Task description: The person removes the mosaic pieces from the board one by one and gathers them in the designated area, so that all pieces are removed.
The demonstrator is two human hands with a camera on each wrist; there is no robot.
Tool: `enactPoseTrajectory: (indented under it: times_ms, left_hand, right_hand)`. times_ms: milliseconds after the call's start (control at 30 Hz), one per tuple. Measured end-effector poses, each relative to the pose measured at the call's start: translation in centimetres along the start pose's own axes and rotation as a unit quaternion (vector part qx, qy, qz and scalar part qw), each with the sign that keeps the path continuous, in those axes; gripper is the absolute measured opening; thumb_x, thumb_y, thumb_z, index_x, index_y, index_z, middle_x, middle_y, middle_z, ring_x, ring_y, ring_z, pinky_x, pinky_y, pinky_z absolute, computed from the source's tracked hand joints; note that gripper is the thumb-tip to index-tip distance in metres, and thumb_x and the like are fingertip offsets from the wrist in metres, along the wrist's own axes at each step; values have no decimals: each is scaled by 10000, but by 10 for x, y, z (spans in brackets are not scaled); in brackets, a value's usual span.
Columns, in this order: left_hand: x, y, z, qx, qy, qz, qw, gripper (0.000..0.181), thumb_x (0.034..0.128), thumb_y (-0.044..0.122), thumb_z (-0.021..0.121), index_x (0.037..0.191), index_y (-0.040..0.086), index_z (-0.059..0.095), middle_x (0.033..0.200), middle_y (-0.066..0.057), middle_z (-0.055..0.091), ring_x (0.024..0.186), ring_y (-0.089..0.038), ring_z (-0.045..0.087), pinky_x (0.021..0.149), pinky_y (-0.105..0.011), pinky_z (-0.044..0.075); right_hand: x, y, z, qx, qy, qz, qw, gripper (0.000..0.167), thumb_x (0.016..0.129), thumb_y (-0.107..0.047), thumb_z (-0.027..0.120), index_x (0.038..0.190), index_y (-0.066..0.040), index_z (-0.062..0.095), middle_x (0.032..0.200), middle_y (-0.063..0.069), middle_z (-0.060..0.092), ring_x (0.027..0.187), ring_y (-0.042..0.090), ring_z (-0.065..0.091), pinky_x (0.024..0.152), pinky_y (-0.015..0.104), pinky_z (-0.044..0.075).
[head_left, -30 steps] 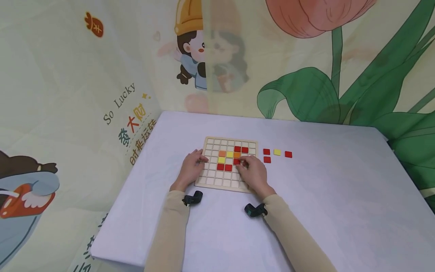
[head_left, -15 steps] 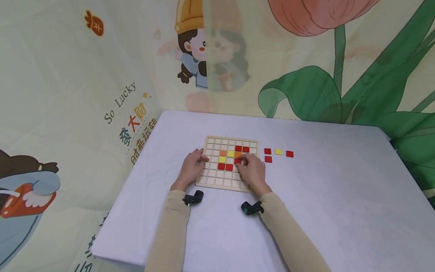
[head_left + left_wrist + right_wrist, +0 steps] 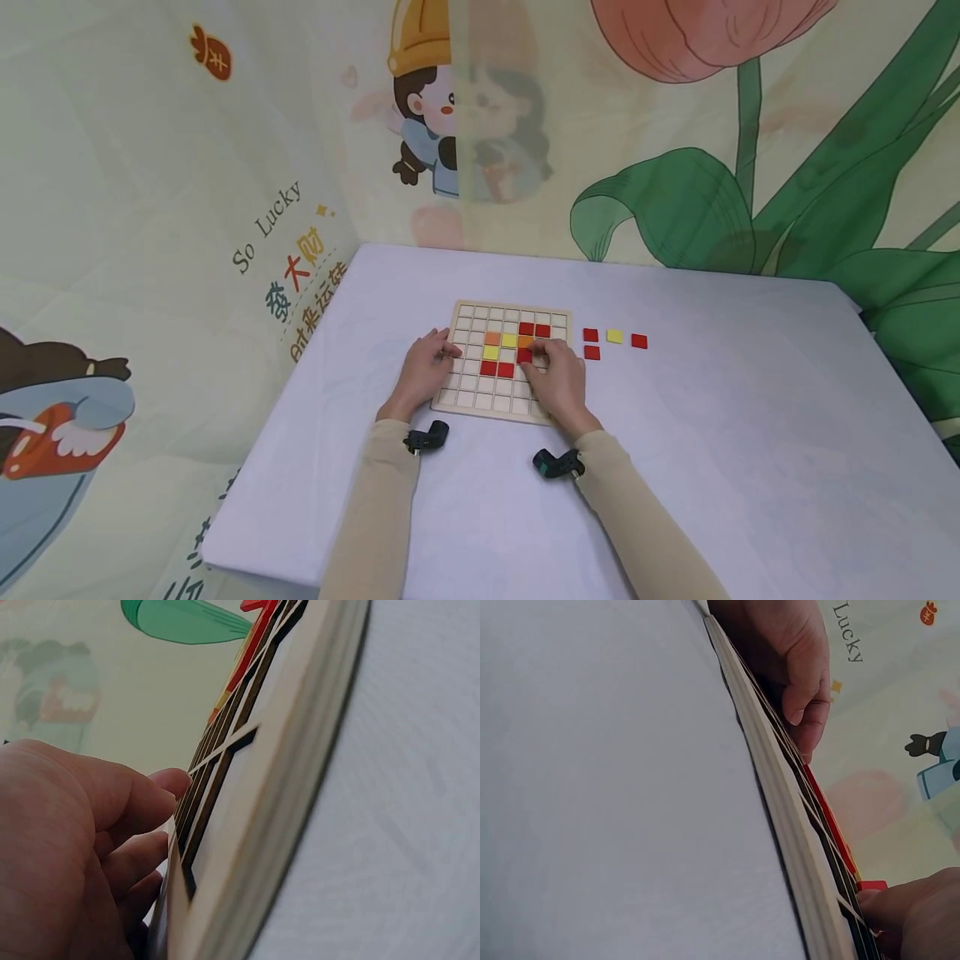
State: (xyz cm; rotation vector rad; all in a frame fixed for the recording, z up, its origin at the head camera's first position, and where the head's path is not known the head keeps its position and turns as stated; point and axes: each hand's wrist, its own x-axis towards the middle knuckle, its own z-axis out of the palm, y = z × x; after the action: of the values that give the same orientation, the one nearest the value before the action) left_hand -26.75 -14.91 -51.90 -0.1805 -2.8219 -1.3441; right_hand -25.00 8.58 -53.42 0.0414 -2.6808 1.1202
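Observation:
A square wooden grid board lies on the white table, with red, yellow and orange tiles in some of its cells. At its left edge, the left hand rests with relaxed fingers; the left wrist view shows those fingers touching the board. Over the right part of the board, the right hand has thumb and fingertips at a red tile, just below an orange tile. In the right wrist view the thumb presses against a red tile. The right hand hides some cells.
Right of the board lie three loose red tiles and a yellow tile. The white table extends to the right. A printed cloth hangs behind and at the left.
The right wrist has shifted slightly to the left since the earliest frame, while its fingertips stay at the same red tile. The left hand keeps its place at the board's edge.

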Motion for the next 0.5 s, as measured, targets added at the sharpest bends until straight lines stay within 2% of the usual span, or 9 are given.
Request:
enactPoseTrajectory:
  times_ms: [133, 500]
  left_hand:
    - [0, 0, 0, -30, 4, -6, 10000, 169, 932, 59, 520, 970, 88, 682, 1511, -113, 427, 1466, -249, 255, 1242, -371, 102]
    - [-1, 0, -1, -19, -11, 28, 10000, 175, 933, 59, 521, 982, 83, 687, 1510, -119, 426, 1465, -256, 257, 1240, -371, 113]
  right_hand:
    - [-1, -1, 0, 87, -20, -57, 9999, 309, 877, -239, 730, 1158, -132, 661, 1136, 23, 649, 1074, 207, 564, 882, 372, 397]
    - [-2, -2, -1, 63, -79, -192, 9998, 313, 881, -200, 724, 1178, -117, 672, 1031, 16, 650, 892, 187, 553, 775, 336, 375]
